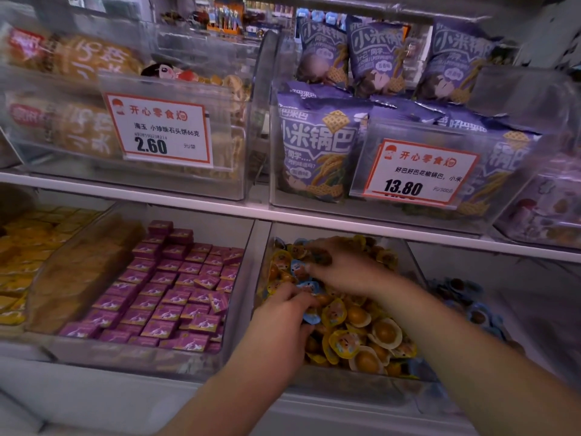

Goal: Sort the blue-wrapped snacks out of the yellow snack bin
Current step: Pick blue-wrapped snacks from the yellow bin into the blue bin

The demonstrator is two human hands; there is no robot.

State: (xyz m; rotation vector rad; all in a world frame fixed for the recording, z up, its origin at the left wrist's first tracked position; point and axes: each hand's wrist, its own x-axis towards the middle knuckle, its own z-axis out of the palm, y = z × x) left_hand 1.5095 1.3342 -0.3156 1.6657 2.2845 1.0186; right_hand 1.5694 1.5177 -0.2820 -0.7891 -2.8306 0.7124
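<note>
Amid glossy yellow cups (pixel 345 341), left hand (pixel 283 322) pinches blue-wrapped snacks (pixel 309 317) — right hand's (pixel 349 269) grip unclear.

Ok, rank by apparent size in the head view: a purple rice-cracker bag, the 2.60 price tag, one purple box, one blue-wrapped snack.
1. purple rice-cracker bag
2. 2.60 price tag; partly nearer, so its rank is unsure
3. purple box and blue-wrapped snack: look alike
</note>
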